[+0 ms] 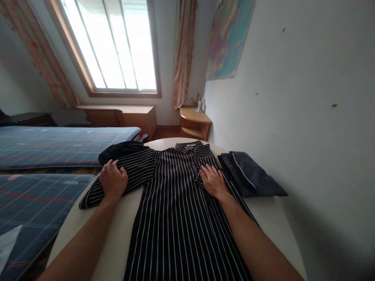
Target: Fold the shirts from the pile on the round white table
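A black shirt with thin white stripes [175, 210] lies spread out on a round pale table [123, 234], its collar at the far edge. My left hand [113, 180] rests on the shirt's left sleeve with its fingers curled over the cloth. Over on the shirt's right shoulder, beside the collar, my right hand [213, 180] lies flat with the fingers stretched out. Nothing is lifted off the table.
A folded dark garment [254, 177] lies at the table's right, close to the white wall. Another black piece of clothing [123, 150] sits at the far left of the table. Beds with blue checked covers [55, 144] stand to the left, wooden furniture under the window.
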Tool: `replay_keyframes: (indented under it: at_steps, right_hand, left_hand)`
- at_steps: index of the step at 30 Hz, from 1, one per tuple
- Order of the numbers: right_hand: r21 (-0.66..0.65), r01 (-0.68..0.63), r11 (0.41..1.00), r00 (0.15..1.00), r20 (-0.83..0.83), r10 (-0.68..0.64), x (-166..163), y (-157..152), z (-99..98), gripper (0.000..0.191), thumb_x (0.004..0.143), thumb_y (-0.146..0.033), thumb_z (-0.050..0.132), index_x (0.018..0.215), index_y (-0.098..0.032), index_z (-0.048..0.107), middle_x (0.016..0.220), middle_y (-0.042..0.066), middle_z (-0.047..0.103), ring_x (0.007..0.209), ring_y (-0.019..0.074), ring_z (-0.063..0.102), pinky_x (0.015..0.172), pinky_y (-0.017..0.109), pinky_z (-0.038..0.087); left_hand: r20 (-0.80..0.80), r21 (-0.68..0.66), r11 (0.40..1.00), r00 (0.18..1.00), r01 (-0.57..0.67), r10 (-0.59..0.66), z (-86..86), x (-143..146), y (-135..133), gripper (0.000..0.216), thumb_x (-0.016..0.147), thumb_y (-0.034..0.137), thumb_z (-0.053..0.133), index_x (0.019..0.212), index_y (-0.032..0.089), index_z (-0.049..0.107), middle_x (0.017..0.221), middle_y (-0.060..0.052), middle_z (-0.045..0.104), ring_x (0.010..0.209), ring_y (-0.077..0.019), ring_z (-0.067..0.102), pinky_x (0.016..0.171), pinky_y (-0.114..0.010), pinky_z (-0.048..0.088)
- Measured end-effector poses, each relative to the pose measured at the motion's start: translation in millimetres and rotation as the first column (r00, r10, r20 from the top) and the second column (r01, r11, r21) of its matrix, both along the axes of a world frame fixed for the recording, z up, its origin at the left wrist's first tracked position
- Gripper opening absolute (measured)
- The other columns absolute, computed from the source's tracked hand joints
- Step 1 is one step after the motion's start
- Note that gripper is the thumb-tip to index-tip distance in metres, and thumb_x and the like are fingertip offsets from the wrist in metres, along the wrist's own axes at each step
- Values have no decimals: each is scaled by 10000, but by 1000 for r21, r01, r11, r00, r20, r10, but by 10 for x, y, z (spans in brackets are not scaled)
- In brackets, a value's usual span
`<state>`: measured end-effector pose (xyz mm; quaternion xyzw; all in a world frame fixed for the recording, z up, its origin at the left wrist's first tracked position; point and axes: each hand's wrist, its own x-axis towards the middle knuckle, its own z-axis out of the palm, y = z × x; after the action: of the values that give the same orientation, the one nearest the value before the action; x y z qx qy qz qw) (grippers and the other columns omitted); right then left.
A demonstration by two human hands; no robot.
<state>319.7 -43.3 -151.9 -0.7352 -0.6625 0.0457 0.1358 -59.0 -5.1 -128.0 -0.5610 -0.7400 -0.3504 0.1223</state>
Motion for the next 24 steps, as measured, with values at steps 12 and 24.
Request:
replay_keyframes:
  at_steps: [12, 24]
  right_hand:
    - [15, -2, 1000, 1000, 6, 2, 11, 16, -39, 624, 1024, -557, 151, 1498, -255, 423, 1593, 30, 335, 1483, 254, 229, 1204, 466, 130]
    - [18, 0, 1000, 1000, 16, 0, -4, 24, -33, 617, 1024, -555, 174, 1493, -248, 432, 1587, 38, 345, 1483, 270, 234, 1202, 483, 142]
  left_hand:
    - [-70, -241, 955, 984, -174, 162, 202, -413, -82, 405, 929, 388, 392, 1158, 114, 584, 1028, -163, 674, 1031, -367, 608, 895, -489, 432]
    - [-369, -144, 872, 792, 468, -486, 382, 351, -371, 290, 987, 328, 426, 1164, 224, 630, 1093, -70, 697, 1076, -248, 602, 1138, -426, 260]
